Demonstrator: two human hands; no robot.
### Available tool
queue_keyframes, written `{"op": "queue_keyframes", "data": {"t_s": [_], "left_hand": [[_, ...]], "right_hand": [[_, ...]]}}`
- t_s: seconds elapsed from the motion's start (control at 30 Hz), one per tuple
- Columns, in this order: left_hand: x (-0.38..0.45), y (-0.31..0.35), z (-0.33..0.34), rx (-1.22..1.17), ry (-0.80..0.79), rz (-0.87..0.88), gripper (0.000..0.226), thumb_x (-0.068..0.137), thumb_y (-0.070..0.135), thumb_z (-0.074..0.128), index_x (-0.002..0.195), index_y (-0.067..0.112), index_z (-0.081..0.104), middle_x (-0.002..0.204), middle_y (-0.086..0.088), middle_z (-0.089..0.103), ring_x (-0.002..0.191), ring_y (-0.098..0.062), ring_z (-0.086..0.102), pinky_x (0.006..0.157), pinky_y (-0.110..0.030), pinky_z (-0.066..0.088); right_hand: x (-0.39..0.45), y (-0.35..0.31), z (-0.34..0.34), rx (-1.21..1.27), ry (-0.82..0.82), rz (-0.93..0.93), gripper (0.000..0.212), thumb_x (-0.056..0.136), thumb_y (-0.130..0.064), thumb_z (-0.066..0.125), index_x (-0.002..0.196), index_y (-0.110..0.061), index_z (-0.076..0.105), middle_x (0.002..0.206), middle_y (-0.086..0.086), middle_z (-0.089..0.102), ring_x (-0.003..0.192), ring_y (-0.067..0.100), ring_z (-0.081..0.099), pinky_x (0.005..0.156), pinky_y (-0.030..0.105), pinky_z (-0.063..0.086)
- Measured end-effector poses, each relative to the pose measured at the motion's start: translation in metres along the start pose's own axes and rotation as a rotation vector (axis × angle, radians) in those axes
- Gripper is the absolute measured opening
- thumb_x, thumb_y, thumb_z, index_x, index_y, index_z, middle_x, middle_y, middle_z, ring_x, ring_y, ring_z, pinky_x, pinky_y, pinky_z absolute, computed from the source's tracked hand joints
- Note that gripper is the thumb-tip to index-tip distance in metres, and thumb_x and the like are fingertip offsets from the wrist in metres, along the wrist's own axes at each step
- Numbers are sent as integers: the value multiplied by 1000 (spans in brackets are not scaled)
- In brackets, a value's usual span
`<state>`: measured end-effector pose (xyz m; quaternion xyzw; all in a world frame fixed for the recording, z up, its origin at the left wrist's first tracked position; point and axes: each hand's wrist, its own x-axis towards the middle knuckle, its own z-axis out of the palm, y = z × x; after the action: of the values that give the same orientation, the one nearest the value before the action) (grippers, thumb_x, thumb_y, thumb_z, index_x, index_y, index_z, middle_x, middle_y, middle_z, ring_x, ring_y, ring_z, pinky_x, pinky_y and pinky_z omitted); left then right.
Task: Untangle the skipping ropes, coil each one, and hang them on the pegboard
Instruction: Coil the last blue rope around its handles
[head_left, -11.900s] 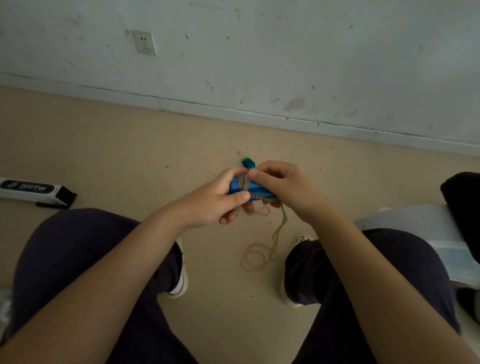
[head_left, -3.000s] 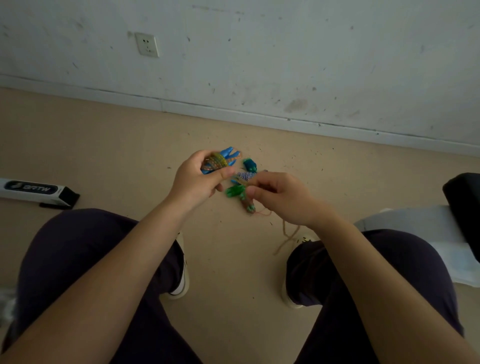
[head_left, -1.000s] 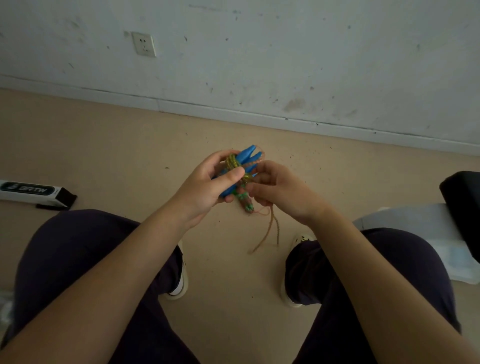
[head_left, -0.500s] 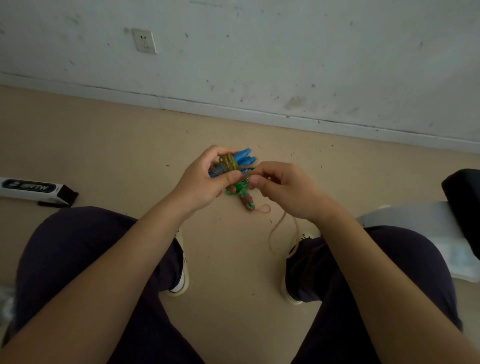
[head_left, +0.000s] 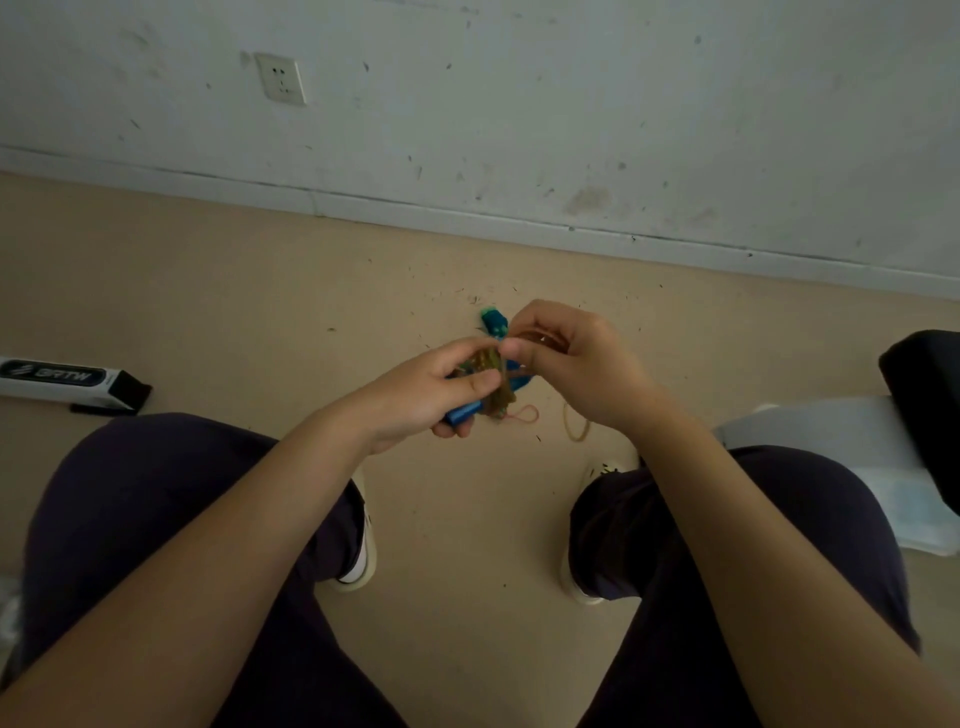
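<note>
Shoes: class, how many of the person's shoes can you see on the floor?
2. The left pale shoe shows beneath the left knee; the right pale shoe peeks out beyond the right knee. The trousers hide most of each.

Dim, soft light; wide-angle edge distortion

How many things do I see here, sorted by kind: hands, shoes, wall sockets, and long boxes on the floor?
Hands: 2, the left hand and the right hand, both on the rope bundle
Shoes: 2, left shoe, right shoe
Wall sockets: 1
Long boxes: 1
Total: 6
</note>
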<state>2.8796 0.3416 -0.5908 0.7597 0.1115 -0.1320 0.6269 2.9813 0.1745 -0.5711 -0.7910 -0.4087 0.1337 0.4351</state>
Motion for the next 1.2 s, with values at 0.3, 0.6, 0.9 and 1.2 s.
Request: {"op": "queue_keyframes", "data": {"t_s": [0.3, 0.6, 0.9, 1.2], "left_hand": [[-8, 7, 9, -30, 7, 43, 37, 81, 34, 78, 114, 35, 60, 64, 14, 64, 57, -11, 53, 54, -25, 45], [-8, 4, 3, 149, -95, 61, 38, 98, 24, 62, 136, 26, 54, 89, 0, 65, 71, -15, 64, 53, -32, 52], [-3, -3, -4, 165, 30, 37, 46, 97, 18, 60, 141, 28, 54, 79, 5, 64, 62, -10, 61, 45, -26, 39], [-5, 0, -7, 156, 27, 33, 37, 97, 23, 62, 131, 30, 50, 75, 16, 69, 61, -3, 60, 51, -24, 41]], "right_hand": [[1, 1, 16, 48, 10, 73, 15, 93, -23, 66, 84, -11, 66, 71, 6, 61, 61, 14, 52, 59, 30, 44], [5, 2, 8, 97, 88, 223, 30, 90, -26, 69, 84, 4, 66, 67, 8, 49, 52, 2, 39, 50, 12, 34], [2, 10, 12, -141, 93, 115, 30, 91, -28, 68, 121, -26, 64, 123, 0, 51, 112, 8, 50, 94, 15, 46], [-1, 4, 12, 21, -52, 100, 16, 94, -28, 65, 102, -17, 72, 96, -4, 71, 93, 8, 66, 85, 38, 54]]}}
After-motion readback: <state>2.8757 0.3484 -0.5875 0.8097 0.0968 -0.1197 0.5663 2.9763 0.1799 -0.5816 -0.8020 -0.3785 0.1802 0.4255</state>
